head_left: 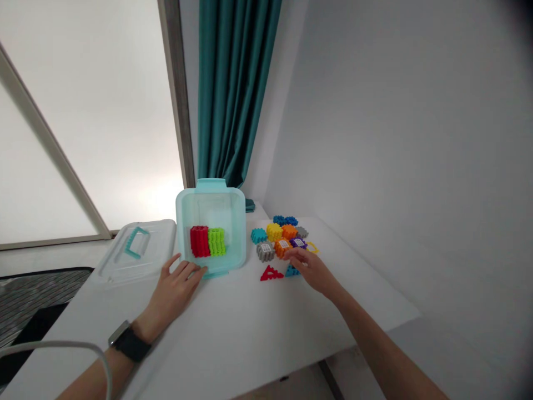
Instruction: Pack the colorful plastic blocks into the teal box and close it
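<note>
A pale aqua plastic box [239, 222] holds a stack of red notched building pieces [199, 241] beside a lime green stack [217, 242]. My left hand [179, 283] rests at the box's near left rim, fingers spread. To the right, my right hand [310, 269] reaches over the loose pieces with its fingers stretched forward. Its fingertips are at the near right side of an orange stack [282, 248]; whether they touch it I cannot tell. Partly under this hand lies a blue triangle piece [292, 271], with a red triangle piece [271, 273] to its left.
Around the orange stack stand a grey stack [265, 251], a teal stack [259, 235], a yellow stack [273, 231], a purple stack [298, 242] and blue stacks [285, 220]. A clear lid [158, 244] with a teal handle lies left of the box. A cable [62, 344] crosses the lower left.
</note>
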Demonstrator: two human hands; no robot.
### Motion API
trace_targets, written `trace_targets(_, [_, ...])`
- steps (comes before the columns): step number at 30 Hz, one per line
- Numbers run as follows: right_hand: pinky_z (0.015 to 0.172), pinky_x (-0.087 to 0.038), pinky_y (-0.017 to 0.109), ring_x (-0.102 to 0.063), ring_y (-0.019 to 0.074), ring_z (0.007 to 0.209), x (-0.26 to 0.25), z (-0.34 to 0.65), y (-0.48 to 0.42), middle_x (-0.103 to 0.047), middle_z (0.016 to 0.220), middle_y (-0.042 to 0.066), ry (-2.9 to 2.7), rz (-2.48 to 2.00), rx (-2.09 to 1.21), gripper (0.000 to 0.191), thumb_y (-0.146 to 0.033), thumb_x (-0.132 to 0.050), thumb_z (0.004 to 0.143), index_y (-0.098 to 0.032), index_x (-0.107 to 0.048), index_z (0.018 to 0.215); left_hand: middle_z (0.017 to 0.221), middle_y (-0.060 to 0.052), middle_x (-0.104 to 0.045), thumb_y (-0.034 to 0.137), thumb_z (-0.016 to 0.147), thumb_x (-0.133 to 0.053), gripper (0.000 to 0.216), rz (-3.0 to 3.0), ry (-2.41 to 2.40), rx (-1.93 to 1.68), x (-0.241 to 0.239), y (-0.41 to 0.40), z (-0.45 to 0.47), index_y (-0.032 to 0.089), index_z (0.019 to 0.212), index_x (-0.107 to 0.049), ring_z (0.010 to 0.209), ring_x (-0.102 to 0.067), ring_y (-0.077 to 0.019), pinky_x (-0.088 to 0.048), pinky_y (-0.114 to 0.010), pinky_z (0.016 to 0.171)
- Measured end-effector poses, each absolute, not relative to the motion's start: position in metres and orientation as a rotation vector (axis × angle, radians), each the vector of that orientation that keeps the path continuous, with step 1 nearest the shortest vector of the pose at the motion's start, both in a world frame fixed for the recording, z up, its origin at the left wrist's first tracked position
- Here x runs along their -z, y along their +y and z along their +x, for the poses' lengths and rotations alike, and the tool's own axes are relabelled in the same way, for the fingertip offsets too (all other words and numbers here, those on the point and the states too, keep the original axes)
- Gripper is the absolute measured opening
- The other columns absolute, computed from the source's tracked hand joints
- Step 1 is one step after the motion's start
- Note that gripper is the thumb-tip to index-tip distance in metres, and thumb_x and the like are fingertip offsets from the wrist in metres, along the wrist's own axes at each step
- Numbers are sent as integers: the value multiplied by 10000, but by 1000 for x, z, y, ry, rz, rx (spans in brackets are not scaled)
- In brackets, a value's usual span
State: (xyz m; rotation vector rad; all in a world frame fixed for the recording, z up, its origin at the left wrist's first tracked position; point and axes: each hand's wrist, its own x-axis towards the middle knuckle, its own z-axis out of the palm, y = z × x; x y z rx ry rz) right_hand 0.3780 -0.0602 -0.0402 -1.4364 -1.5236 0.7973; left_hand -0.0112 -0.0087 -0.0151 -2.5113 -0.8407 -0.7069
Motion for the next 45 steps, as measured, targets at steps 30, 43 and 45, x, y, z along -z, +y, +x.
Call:
trace_targets(30, [1039,-386,509,-560,282,1152,52,386,-83,-683,1159,107,-2073,-1608,-462,172,-250,-623,886,-216,-736,1012,891,-13,-726,128,970,-486,235,-2520,-826,709,10,-9,-10,242,1048,-676,825,-656,-187,-299,-488,1109])
trace_targets(43, [968,-388,432,-569,262,1073,27,230,-89,-670,1090,80,-2345,-1372,-580,99,-204,-660,878,-208,-698,970,910,-23,-708,107,947,-516,241,-2548,-880,657,15,-10,-13,232,1077,-675,853,-624,-188,-295,-506,1116])
trace_targets(45, [966,-384,431,-570,270,1077,25,229,-88,-675,1089,81,-2347,-1415,-593,110,-195,-655,869,-206,-685,974,907,-26,-704,107,944,-513,250,-2547,-879,647,15,-10,-13,233,1087,-675,856,-626,-187,-296,-506,1116])
